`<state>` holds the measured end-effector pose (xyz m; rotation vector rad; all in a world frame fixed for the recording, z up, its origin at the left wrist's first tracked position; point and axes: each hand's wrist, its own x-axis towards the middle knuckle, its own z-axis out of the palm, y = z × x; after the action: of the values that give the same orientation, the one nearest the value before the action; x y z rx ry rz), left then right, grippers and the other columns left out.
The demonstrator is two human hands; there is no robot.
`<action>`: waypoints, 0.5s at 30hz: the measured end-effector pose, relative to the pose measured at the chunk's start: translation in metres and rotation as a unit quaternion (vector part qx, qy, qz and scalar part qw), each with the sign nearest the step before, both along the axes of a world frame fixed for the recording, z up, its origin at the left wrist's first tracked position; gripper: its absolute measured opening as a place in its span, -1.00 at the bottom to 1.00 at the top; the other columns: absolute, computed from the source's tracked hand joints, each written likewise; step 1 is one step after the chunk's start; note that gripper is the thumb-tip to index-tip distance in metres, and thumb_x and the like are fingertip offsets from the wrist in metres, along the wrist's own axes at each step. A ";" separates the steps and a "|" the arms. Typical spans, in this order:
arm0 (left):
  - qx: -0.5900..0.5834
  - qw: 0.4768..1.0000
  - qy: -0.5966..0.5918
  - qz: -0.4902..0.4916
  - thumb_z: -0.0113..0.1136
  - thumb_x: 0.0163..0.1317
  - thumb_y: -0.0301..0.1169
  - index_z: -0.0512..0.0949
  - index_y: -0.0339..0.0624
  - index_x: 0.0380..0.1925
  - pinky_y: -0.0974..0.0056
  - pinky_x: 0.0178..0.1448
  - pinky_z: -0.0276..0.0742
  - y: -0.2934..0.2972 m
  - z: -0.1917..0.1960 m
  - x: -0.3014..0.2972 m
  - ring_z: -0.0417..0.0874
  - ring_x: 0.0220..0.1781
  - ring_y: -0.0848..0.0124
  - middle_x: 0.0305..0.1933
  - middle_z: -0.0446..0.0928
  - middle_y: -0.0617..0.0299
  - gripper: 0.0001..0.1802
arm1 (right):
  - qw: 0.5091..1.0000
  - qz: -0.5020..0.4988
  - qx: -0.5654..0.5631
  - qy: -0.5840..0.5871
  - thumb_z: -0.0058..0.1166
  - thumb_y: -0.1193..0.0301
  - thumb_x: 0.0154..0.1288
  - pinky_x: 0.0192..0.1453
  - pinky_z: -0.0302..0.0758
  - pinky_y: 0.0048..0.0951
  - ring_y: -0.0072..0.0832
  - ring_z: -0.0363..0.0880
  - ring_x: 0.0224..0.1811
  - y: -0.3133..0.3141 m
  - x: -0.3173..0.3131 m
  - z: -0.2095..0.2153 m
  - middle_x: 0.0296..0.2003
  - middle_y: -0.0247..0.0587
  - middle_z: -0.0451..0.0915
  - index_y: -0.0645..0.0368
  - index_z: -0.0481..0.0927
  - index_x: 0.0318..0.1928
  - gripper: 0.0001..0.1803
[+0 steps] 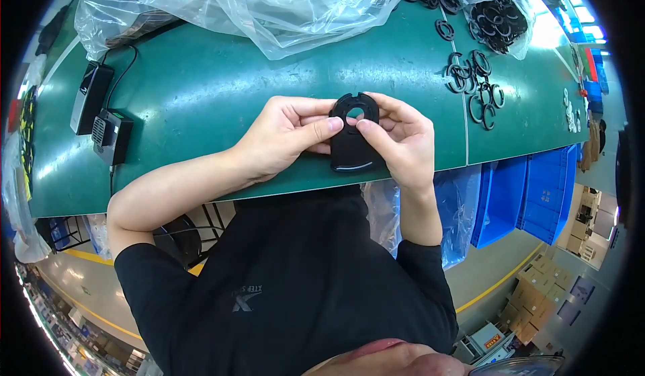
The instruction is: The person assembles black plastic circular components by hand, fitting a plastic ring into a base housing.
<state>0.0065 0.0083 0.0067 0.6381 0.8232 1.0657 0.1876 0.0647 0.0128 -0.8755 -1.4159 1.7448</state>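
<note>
Between both hands, just above the near part of the green table [228,73], is a flat black plastic part [352,149] with a round hole near its far end and a notch in that end's rim. My left hand [295,131] grips its left side, thumb on the face beside the hole. On the other side my right hand [401,137] pinches it, with the thumb close to the hole's lower right edge. Fingers of both hands curl behind the part and are partly hidden. Black open rings [459,75] lie loose on the table to the right.
A large clear plastic bag [269,13] spreads over the far side. Another clear bag [500,20] with black rings stands at the far right. Two black power boxes [112,136] with cables sit at left. Blue bins [500,198] stand below the table's right edge.
</note>
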 end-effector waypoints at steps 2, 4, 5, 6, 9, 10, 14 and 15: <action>0.008 1.000 0.021 -0.003 0.07 0.28 -0.41 0.42 -0.32 0.07 0.40 -0.02 0.55 -0.002 0.000 0.000 0.58 -0.11 0.49 -0.09 0.56 0.16 -0.62 | 1.000 -0.006 -0.007 0.000 0.14 0.66 0.11 -0.09 0.54 -0.58 -0.50 0.59 -0.20 -0.005 -0.002 0.004 -0.24 -0.09 0.58 0.46 0.42 0.01 -0.60; 0.009 1.000 0.022 -0.001 0.07 0.28 -0.42 0.42 -0.31 0.08 0.39 -0.02 0.55 -0.002 0.000 0.001 0.58 -0.10 0.49 -0.09 0.56 0.15 -0.62 | 1.000 -0.007 -0.020 0.001 0.18 0.65 0.08 -0.15 0.55 -0.61 -0.53 0.59 -0.23 -0.007 -0.003 0.004 -0.24 -0.11 0.57 0.45 0.44 -0.03 -0.60; 0.010 1.000 0.023 0.002 0.06 0.28 -0.42 0.42 -0.31 0.08 0.39 -0.03 0.56 -0.002 0.000 0.001 0.58 -0.10 0.48 -0.09 0.55 0.15 -0.62 | 1.000 -0.007 -0.020 0.001 0.18 0.65 0.08 -0.15 0.55 -0.61 -0.53 0.59 -0.23 -0.004 -0.001 0.003 -0.24 -0.11 0.57 0.45 0.44 -0.03 -0.60; 0.010 1.000 0.023 0.002 0.06 0.28 -0.42 0.42 -0.31 0.08 0.39 -0.03 0.56 -0.002 0.000 0.001 0.58 -0.10 0.48 -0.09 0.55 0.15 -0.62 | 1.000 -0.014 -0.008 -0.018 0.19 0.65 0.06 -0.20 0.55 -0.63 -0.55 0.59 -0.27 -0.001 0.001 0.003 -0.25 -0.14 0.57 0.44 0.45 -0.03 -0.60; -0.007 1.000 -0.003 -0.013 0.06 0.28 -0.44 0.43 -0.31 0.07 0.38 -0.01 0.56 -0.001 0.003 0.000 0.58 -0.09 0.47 -0.08 0.55 0.14 -0.64 | 0.984 -0.098 0.125 -0.075 0.25 0.64 0.02 -0.34 0.53 -0.69 -0.61 0.57 -0.39 0.008 0.001 0.000 -0.32 -0.19 0.53 0.42 0.50 -0.10 -0.62; -0.012 1.000 0.001 -0.023 0.06 0.28 -0.44 0.43 -0.31 0.07 0.38 -0.01 0.56 0.000 0.004 -0.001 0.58 -0.09 0.47 -0.09 0.55 0.15 -0.64 | 0.982 -0.094 0.144 -0.072 0.24 0.64 0.02 -0.33 0.53 -0.68 -0.60 0.57 -0.39 0.009 -0.001 -0.001 -0.31 -0.18 0.53 0.42 0.51 -0.10 -0.63; -0.015 0.999 0.020 -0.029 0.07 0.27 -0.44 0.44 -0.31 0.06 0.39 -0.02 0.56 -0.001 0.003 -0.002 0.59 -0.11 0.48 -0.10 0.56 0.16 -0.64 | 0.994 -0.080 0.061 -0.037 0.23 0.63 0.04 -0.26 0.55 -0.64 -0.58 0.58 -0.35 0.003 -0.003 -0.002 -0.29 -0.18 0.55 0.41 0.52 -0.12 -0.66; -0.015 0.999 0.021 -0.028 0.07 0.27 -0.44 0.44 -0.31 0.06 0.39 -0.02 0.56 -0.001 0.001 -0.002 0.59 -0.11 0.48 -0.10 0.56 0.16 -0.64 | 0.994 -0.080 0.061 -0.036 0.23 0.63 0.04 -0.26 0.55 -0.64 -0.58 0.58 -0.35 -0.001 -0.002 0.000 -0.29 -0.18 0.55 0.41 0.52 -0.12 -0.66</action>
<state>0.0043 0.0074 0.0079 0.6566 0.8511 0.9900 0.1851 0.0640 0.0125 -0.9660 -1.4418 1.5058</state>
